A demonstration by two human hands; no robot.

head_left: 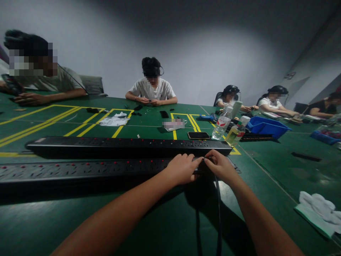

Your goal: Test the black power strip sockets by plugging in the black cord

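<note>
Two long black power strips lie side by side across the table in front of me. The near power strip (87, 174) has a row of sockets and red dots, and its right end is partly hidden by my left hand (182, 169). My left hand is closed, its fingertips meeting those of my right hand (220, 166) at a small dark part. My right hand pinches the end of a black cable (218, 209), which hangs down toward me. The exact cable end is hidden between the fingers. Just beyond both hands lies the far power strip (133, 146).
Past the strips are a phone (198, 135), a water bottle (221, 124), a bottle of yellow liquid (237, 132) and a blue bin (269, 127). White gloves (318, 206) lie at right. Several people sit around the green table (269, 202); one person (151, 85) faces me.
</note>
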